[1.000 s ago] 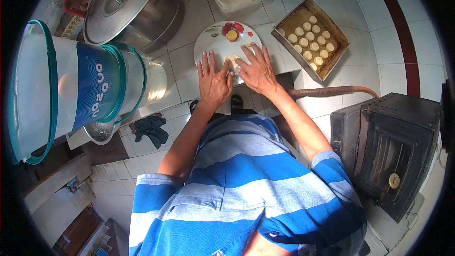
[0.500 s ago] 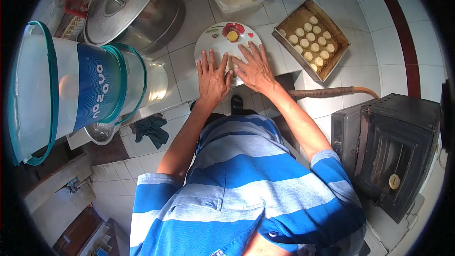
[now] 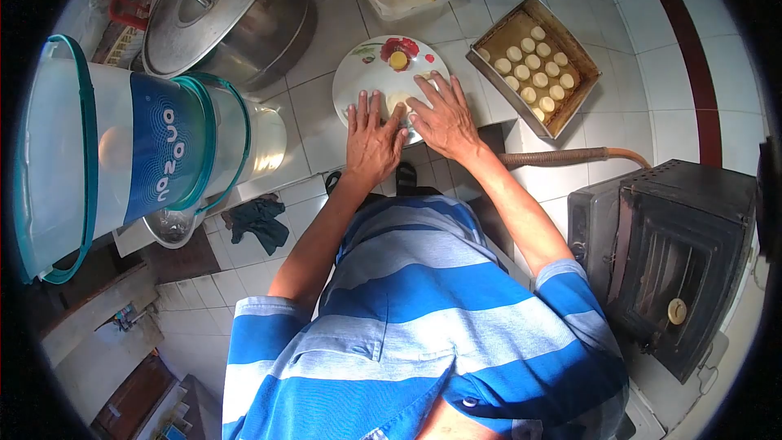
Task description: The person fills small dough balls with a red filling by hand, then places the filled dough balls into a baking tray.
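Observation:
A white plate [image 3: 352, 81] with red flowers lies on the tiled counter in front of me. A flattened pale piece of dough [image 3: 397, 102] rests on it, partly hidden by my fingers. My left hand [image 3: 375, 143] is open with fingers stretched out over the plate, its thumb and index finger at the dough's near left edge. On the other side, my right hand [image 3: 446, 121] lies open, fingers stretched across the plate's right part and touching the dough's edge. A small round yellow piece [image 3: 397, 60] sits near the plate's far rim.
Right of the plate stands a square metal baking pan [image 3: 482, 68] with several pale dough rounds [image 3: 540, 80]. A large lidded pot [image 3: 269, 41], a clear bucket [image 3: 114, 147] and a plastic tub [image 3: 436, 0] stand left and behind. A black oven [image 3: 684, 253] is at right.
My left hand has shifted slightly right and nearer me, with its fingers closer to the dough. My right hand has moved a little right, and more of the dough shows between them.

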Demonstrator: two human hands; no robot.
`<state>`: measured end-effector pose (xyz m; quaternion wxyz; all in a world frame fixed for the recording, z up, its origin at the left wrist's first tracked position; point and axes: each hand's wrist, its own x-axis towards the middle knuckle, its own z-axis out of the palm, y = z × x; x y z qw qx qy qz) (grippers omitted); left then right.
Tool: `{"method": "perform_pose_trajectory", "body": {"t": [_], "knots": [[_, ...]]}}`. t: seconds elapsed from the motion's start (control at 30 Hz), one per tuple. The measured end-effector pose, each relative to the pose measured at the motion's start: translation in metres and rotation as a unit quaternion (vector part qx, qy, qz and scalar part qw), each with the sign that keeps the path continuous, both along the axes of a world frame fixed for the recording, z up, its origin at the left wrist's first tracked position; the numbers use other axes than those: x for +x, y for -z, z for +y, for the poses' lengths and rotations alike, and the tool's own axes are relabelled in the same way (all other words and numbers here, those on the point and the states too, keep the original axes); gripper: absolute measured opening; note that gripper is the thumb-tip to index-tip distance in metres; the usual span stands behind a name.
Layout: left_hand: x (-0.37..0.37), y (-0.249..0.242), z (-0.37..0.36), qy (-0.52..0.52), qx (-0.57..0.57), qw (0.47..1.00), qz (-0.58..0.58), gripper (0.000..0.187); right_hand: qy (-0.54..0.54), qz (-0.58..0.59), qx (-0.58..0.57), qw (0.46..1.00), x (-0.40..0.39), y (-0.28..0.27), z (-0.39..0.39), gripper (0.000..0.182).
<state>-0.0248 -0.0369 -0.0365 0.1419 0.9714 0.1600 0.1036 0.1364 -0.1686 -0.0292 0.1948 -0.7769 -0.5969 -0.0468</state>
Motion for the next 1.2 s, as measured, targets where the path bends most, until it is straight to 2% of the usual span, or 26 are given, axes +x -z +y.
{"method": "perform_pose_trajectory", "body": {"t": [0.27, 0.37, 0.53, 0.87, 1.03, 1.2], "knots": [[-0.008, -0.006, -0.008, -0.046, -0.029, 0.998, -0.017, 0.052, -0.011, 0.021, -0.007, 1.0, -0.016, -0.001, -0.009, 0.033], [-0.01, -0.002, -0.01, -0.03, -0.039, 0.998, -0.046, 0.049, -0.014, 0.025, -0.012, 1.0, -0.017, 0.003, -0.011, 0.034], [-0.012, -0.004, -0.011, -0.037, -0.015, 0.999, 0.011, 0.048, 0.007, 0.014, -0.003, 1.0, -0.015, 0.003, -0.013, 0.037], [-0.008, -0.01, -0.012, -0.05, -0.003, 0.999, 0.017, 0.047, 0.011, 0.0, -0.006, 1.0, -0.007, 0.004, 0.0, 0.037], [-0.008, -0.004, -0.012, -0.005, -0.019, 0.999, -0.03, 0.046, 0.005, -0.008, -0.022, 1.0, -0.007, -0.001, -0.006, 0.035], [-0.012, -0.004, -0.016, -0.02, -0.023, 0.999, -0.036, 0.048, -0.012, 0.009, -0.011, 1.0, -0.011, -0.003, -0.013, 0.035]]}}
